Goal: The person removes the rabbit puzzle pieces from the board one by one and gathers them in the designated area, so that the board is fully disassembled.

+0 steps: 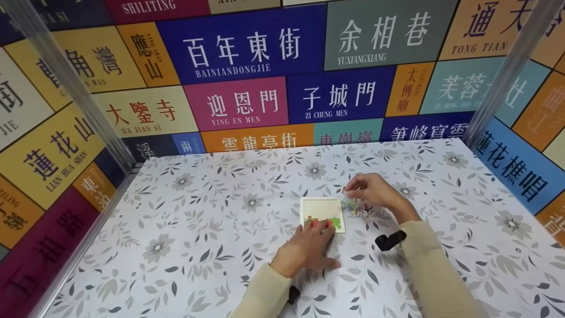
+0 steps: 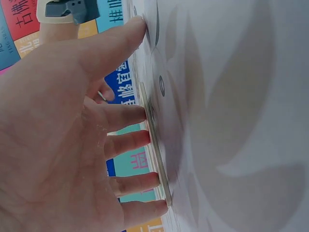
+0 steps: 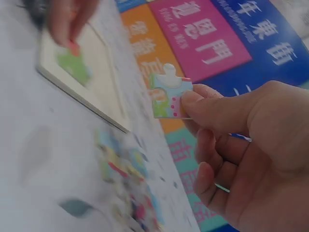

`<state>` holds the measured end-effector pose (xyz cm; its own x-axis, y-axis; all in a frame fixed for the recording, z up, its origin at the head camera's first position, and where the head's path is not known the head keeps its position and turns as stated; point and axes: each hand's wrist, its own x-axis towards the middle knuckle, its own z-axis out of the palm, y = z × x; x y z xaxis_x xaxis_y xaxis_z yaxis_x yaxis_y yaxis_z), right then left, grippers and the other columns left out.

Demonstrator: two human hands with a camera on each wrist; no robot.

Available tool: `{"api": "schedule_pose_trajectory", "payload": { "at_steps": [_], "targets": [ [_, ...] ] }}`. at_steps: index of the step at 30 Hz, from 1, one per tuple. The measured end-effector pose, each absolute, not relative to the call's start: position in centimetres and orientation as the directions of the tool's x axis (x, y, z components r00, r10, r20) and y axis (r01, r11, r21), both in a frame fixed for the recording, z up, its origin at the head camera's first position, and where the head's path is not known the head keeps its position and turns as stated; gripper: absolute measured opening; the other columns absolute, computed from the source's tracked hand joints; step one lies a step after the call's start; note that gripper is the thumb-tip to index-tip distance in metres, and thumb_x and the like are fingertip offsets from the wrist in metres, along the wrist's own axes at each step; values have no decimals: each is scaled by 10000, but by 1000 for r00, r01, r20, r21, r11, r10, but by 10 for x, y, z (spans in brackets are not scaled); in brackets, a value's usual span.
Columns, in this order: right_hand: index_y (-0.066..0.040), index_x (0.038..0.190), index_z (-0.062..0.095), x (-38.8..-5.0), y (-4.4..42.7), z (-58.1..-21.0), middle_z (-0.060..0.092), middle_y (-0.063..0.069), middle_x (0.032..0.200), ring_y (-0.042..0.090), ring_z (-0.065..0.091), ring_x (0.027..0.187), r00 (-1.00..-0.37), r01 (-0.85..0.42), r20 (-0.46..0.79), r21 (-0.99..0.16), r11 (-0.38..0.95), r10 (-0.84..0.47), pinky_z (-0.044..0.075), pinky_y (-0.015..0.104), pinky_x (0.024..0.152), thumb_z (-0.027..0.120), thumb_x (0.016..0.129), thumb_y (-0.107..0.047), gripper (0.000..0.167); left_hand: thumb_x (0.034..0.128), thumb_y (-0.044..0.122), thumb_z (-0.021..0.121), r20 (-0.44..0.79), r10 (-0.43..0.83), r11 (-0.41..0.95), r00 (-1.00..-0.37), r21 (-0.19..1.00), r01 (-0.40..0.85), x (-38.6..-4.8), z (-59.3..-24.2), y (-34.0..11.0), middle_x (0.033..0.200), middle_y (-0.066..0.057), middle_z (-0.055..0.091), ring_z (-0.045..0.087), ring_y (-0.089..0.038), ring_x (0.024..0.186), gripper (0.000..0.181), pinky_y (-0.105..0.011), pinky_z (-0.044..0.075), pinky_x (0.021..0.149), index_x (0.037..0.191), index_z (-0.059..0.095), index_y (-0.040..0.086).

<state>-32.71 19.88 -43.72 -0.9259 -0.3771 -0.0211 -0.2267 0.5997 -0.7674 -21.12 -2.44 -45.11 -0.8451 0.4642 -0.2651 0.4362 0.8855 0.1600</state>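
Observation:
A small square puzzle tray (image 1: 322, 206) with a pale rim lies on the table. Colourful pieces, green and red (image 1: 336, 221), lie along its near side. My left hand (image 1: 304, 251) rests its fingertips on that near side, fingers extended and thumb spread; in the left wrist view they touch the tray's edge (image 2: 159, 157). Right of the tray, my right hand (image 1: 375, 193) pinches a jigsaw piece (image 3: 169, 99) between thumb and forefinger, above the table. That piece is light blue and green with pink dots. Beneath this hand is a pile of loose jigsaw pieces (image 1: 365, 209), blurred in the right wrist view.
The table is covered by a white cloth (image 1: 198, 238) with grey flowers and leaves. Behind and at both sides stand panels (image 1: 242, 48) of coloured signs with Chinese lettering. Clear upright posts (image 1: 499, 75) stand at the back corners. A black device (image 1: 390, 240) sits at the right wrist.

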Motion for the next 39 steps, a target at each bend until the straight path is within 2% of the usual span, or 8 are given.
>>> {"api": "schedule_pose_trajectory", "payload": {
  "at_steps": [4, 9, 13, 18, 26, 30, 35, 39],
  "targets": [
    [16, 1067, 707, -328, 224, -431, 728, 183, 1042, 116, 647, 834, -918, -207, -67, -760, 616, -390, 540, 328, 771, 681, 943, -99, 171, 877, 612, 661, -261, 456, 890, -851, 155, 429, -211, -451, -24, 1645, 26, 282, 269, -305, 1515, 871, -507, 283, 1225, 1583, 309, 242],
    [28, 1070, 710, -327, 255, -430, 733, 184, 1065, 93, 620, 837, -911, -193, -124, -715, 672, -393, 503, 266, 751, 699, 921, -111, 203, 878, 606, 664, -272, 445, 895, -853, 169, 413, -210, -451, -24, 1649, 25, 278, 253, -308, 1524, 868, -509, 267, 1232, 1585, 307, 248],
    [37, 1059, 709, -328, 272, -433, 738, 90, 969, 97, 592, 790, -913, -146, -179, -696, 703, -367, 491, 258, 719, 718, 904, -116, 218, 883, 604, 659, -284, 438, 898, -853, 177, 402, -210, -450, -25, 1656, 29, 265, 237, -308, 1533, 862, -505, 251, 1240, 1587, 299, 259],
    [48, 1038, 714, -329, 276, -439, 706, -36, 833, 88, 573, 740, -900, -101, -246, -685, 721, -359, 488, 256, 695, 725, 893, -99, 207, 887, 612, 648, -288, 435, 900, -853, 169, 402, -209, -450, -26, 1662, 37, 251, 234, -306, 1535, 867, -503, 249, 1242, 1592, 285, 261],
    [16, 996, 747, -330, 273, -439, 719, -26, 842, 105, 559, 743, -920, -53, -267, -643, 764, -288, 461, 256, 687, 744, 884, -100, 161, 911, 610, 615, -285, 451, 893, -846, 162, 421, -211, -450, -25, 1666, 33, 245, 229, -314, 1541, 826, -510, 250, 1240, 1590, 287, 274],
    [-38, 1005, 763, -326, 270, -437, 742, 37, 960, 164, 587, 853, -935, -30, -260, -618, 786, -241, 478, 299, 765, 739, 893, -133, 148, 934, 555, 613, -274, 457, 888, -846, 187, 420, -211, -452, -27, 1651, -25, 265, 236, -315, 1539, 762, -509, 263, 1233, 1578, 323, 270],
    [-52, 1034, 757, -324, 262, -432, 741, 123, 1069, 283, 624, 1048, -955, -69, -184, -622, 780, -232, 487, 461, 943, 688, 925, -122, 147, 953, 507, 613, -256, 458, 886, -851, 208, 414, -208, -449, -24, 1660, -47, 246, 224, -300, 1548, 699, -497, 271, 1233, 1562, 361, 274],
    [-44, 1002, 759, -327, 251, -430, 750, 127, 1030, 232, 640, 953, -953, -148, -122, -617, 773, -279, 508, 399, 868, 694, 927, -125, 129, 949, 524, 617, -209, 480, 877, -852, 138, 460, -202, -447, -15, 1615, -30, 305, 298, -265, 1498, 682, -481, 337, 1199, 1541, 403, 261]
  ]
}}
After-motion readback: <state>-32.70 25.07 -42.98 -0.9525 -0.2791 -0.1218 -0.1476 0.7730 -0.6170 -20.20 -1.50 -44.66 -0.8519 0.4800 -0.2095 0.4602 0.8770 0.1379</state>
